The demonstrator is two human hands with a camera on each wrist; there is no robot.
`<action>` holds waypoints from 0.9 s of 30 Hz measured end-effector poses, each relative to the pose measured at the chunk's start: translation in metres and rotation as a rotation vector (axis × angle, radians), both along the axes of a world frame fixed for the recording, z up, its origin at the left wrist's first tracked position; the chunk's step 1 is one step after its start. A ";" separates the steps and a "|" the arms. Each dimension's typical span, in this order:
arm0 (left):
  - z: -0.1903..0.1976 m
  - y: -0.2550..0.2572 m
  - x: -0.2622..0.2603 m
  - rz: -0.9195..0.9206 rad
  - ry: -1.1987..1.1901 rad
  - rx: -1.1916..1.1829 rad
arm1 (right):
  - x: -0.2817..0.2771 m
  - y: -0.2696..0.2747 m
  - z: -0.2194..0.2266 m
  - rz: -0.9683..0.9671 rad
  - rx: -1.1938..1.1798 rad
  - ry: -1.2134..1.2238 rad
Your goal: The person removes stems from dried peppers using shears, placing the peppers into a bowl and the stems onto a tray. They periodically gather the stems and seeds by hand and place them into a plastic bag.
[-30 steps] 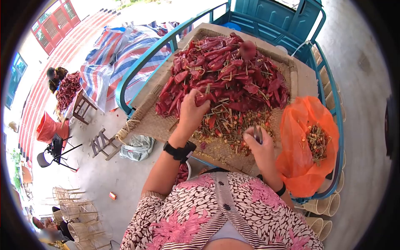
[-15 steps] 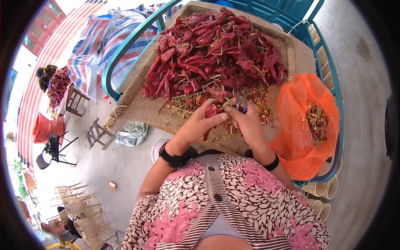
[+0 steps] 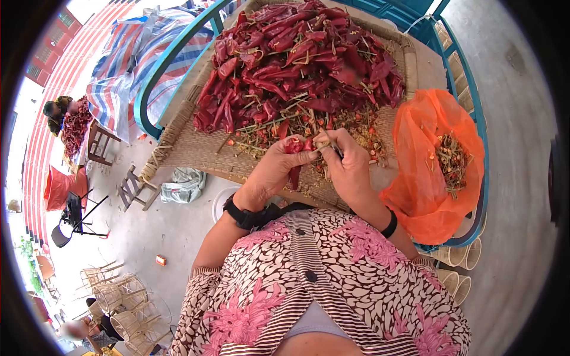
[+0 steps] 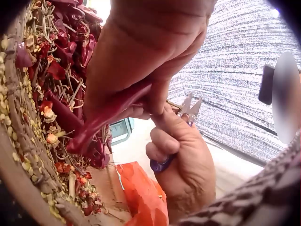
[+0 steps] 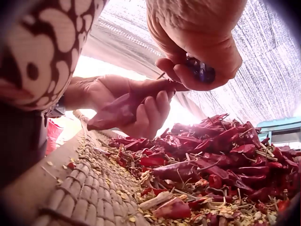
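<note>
The left hand (image 3: 270,175) grips a dried red pepper (image 4: 110,113), whose pointed end hangs below the fingers. Close against it, the right hand (image 3: 351,172) pinches at the pepper's stem end and also holds small scissors (image 4: 190,107) with purple-blue handles in its curled fingers; the blades point away and stand a little apart in the left wrist view. Both hands are over the front part of a woven tray (image 3: 196,155). Behind them lies a heap of red peppers (image 3: 285,59), with stems, caps and yellow seeds (image 3: 255,139) scattered along its near side.
An orange bag (image 3: 409,178) holding stems and caps (image 3: 454,163) lies right of the tray, inside the blue cart rail (image 3: 475,118). To the left are a grey plastic bag (image 3: 183,185), a wooden stool (image 3: 133,187) and a striped sheet (image 3: 119,71). Another person sits farther off.
The left hand has come back from the heap with a pepper, and the right hand has moved in to meet it. The view has shifted, so the tray appears higher.
</note>
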State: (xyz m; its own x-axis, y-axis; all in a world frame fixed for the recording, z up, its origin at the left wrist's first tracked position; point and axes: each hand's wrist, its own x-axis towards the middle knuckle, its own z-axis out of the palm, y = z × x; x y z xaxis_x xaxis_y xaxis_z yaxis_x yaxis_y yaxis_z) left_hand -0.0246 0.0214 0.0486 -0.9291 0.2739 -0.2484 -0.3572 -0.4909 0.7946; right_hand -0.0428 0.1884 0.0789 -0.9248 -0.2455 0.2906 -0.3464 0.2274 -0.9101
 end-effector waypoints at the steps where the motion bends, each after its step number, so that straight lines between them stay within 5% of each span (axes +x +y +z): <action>1: 0.008 -0.002 0.002 -0.012 0.002 -0.067 | 0.001 -0.001 0.002 0.009 -0.067 -0.085; 9: 0.009 -0.004 0.006 0.009 0.337 -0.178 | -0.009 0.013 0.003 0.340 -0.744 -1.027; 15: 0.000 -0.014 0.008 -0.074 0.436 -0.145 | -0.018 0.015 -0.015 0.484 -1.310 -1.474; 22: -0.007 -0.032 0.031 0.008 0.265 -0.479 | -0.009 0.023 0.001 0.014 -0.654 -0.716; 27: 0.001 -0.041 0.031 0.158 0.179 -0.736 | -0.020 0.029 -0.010 -0.049 -0.189 -0.466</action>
State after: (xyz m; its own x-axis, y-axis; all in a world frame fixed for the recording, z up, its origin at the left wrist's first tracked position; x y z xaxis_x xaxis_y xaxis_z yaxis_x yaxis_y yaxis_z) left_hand 0.0064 -0.0192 0.0497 -0.9866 -0.0423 -0.1576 -0.1623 0.1516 0.9750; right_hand -0.0630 0.2178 0.0691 -0.9760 -0.1816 -0.1205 0.1133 0.0497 -0.9923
